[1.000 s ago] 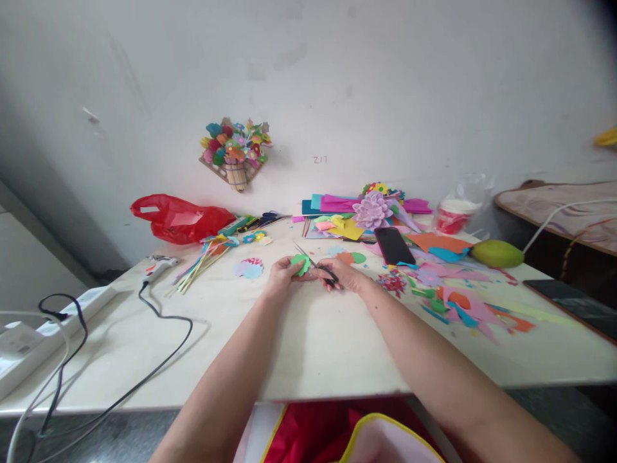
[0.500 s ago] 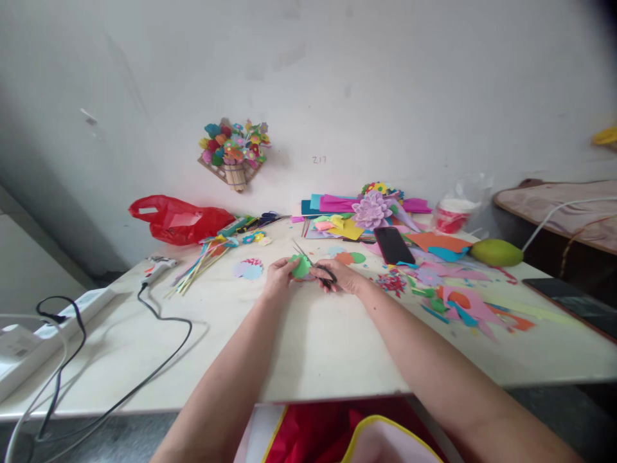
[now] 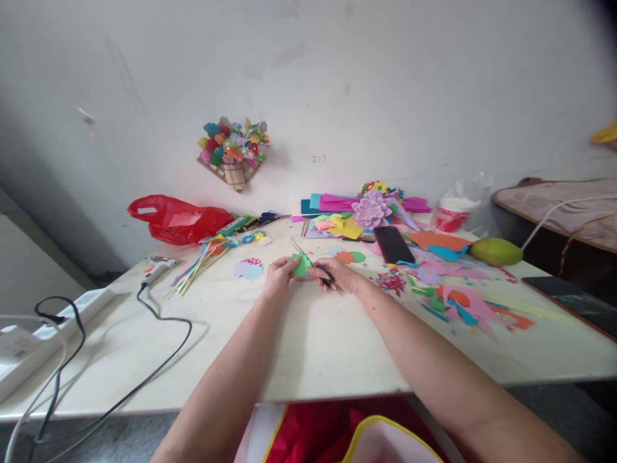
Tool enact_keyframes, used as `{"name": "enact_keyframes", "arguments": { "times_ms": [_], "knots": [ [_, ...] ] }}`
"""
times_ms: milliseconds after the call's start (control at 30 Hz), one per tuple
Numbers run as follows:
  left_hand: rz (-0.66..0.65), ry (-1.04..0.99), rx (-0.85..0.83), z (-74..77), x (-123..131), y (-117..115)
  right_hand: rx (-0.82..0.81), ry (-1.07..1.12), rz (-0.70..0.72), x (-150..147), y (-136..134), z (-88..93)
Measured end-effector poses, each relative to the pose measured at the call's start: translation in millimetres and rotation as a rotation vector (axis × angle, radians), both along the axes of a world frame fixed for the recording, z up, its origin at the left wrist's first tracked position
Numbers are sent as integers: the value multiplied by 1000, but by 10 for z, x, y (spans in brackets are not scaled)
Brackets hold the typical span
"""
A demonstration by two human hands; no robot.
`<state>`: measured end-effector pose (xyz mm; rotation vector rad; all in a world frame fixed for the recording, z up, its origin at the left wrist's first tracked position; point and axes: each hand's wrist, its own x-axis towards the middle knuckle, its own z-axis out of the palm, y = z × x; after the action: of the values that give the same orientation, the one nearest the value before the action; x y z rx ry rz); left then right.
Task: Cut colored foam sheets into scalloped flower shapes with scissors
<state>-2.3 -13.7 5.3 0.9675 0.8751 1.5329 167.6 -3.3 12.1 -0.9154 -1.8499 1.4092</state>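
Over the middle of the white table (image 3: 308, 341), my left hand (image 3: 277, 274) pinches a small green paper flower shape (image 3: 301, 264). My right hand (image 3: 339, 274) is closed round the black handles of a pair of scissors (image 3: 314, 262), whose blades point up and to the left across the green piece. Both hands hover close together just above the tabletop.
Coloured paper scraps (image 3: 457, 302), a purple paper flower (image 3: 372, 209) on stacked sheets, a black phone (image 3: 393, 244), a green mango (image 3: 496, 251) and a red-and-white tub (image 3: 450, 215) lie right. Left: sticks (image 3: 200, 263), a red bag (image 3: 178, 220), a glue gun (image 3: 157, 265) with cable, a power strip (image 3: 29, 347).
The green piece has turned slightly in my left hand while the scissors work along its edge. Both hands stay in about the same place.
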Motion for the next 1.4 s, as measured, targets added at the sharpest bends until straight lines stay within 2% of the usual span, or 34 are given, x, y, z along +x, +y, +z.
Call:
{"name": "enact_keyframes", "arguments": {
  "times_ms": [367, 1133, 1400],
  "knots": [
    [21, -7, 0, 3, -4, 17, -2, -9, -17, -13, -26, 42],
    [0, 5, -4, 10, -4, 0, 18, 8, 4, -6, 7, -5],
    [-17, -16, 17, -23, -17, 22, -9, -3, -11, -13, -42, 69]
  ]
}}
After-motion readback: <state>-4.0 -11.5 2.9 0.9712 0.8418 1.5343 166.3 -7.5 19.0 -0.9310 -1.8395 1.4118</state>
